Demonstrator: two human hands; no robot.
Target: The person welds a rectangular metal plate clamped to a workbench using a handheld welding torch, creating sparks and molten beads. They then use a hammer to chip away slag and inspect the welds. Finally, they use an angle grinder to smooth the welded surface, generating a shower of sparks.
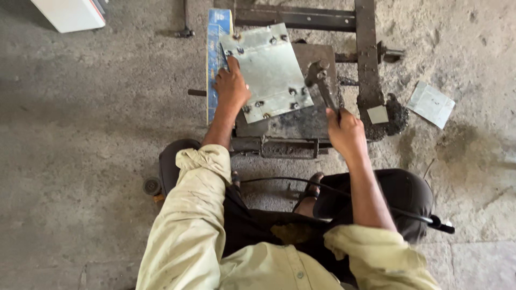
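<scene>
Head view, left hand [231,86] on metal sheet [271,70], right hand [345,131] gripping hammer [322,83]

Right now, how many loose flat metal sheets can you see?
2. The big sheet lies on the dark metal block, under the left hand. A small sheet lies on the floor at right. Others may be hidden underneath.
</scene>
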